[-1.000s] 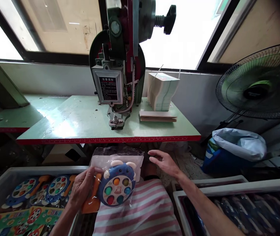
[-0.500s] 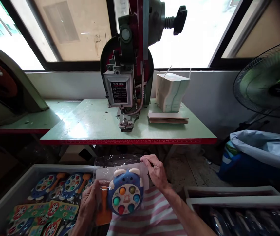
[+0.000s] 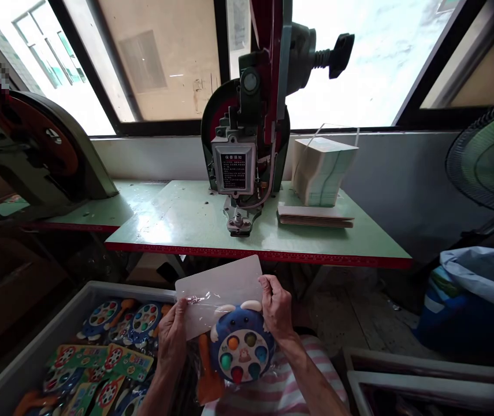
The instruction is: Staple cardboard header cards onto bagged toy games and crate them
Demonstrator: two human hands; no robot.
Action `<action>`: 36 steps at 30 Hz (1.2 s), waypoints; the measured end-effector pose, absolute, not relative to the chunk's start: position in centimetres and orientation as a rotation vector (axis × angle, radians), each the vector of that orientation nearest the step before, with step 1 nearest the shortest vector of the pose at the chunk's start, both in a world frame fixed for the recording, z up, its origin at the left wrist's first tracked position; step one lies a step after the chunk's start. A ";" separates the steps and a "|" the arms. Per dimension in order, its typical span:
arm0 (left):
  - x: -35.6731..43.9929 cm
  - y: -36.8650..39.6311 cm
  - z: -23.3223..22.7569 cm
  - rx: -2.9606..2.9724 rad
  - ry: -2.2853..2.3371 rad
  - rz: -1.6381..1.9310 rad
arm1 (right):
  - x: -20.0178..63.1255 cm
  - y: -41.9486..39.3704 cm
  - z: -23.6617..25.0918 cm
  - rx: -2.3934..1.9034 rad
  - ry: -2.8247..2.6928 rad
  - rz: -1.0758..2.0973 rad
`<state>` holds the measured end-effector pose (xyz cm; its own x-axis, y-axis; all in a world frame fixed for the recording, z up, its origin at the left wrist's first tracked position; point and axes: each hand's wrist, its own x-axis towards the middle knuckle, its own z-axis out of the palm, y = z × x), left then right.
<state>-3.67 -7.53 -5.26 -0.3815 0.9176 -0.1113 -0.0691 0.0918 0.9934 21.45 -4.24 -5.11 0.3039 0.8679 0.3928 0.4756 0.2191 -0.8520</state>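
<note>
A pale blank card point(image 3: 218, 286) is tilted up in front of me, with shiny clear plastic glinting over its lower part. My left hand point(image 3: 172, 332) pinches its left edge; my right hand point(image 3: 276, 303) grips the right edge, fingers curled. Just below the card, over my lap, lies a blue animal-faced toy point(image 3: 243, 341) with coloured round knobs on a white disc. An orange toy hammer point(image 3: 208, 375) is beside it on the left. Clear wrapping seems to surround both, but its edges are hard to make out.
On the left stands a grey bin point(image 3: 99, 286) of similar packed toys and green printed cards point(image 3: 129, 364). Ahead, a press machine point(image 3: 236, 173) and a stack of cards point(image 3: 322, 173) sit on a green table point(image 3: 177, 225). Rightward are a fan point(image 3: 489, 156), a blue sack point(image 3: 450, 312) and white-rimmed bins point(image 3: 424, 384).
The card has risen and tilted above the toy, and the loose clear film at its top no longer shows. Both hands stay at its edges. The view has swung left.
</note>
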 end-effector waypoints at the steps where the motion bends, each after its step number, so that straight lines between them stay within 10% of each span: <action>1: -3.7 -7.6 -5.1 0.879 1.497 1.414 | 21.4 -4.3 -5.0 -1.420 -1.352 0.453; 36: -7.1 -5.5 -0.8 1.069 1.113 1.248 | 24.2 -2.8 -4.2 -1.139 -1.376 0.861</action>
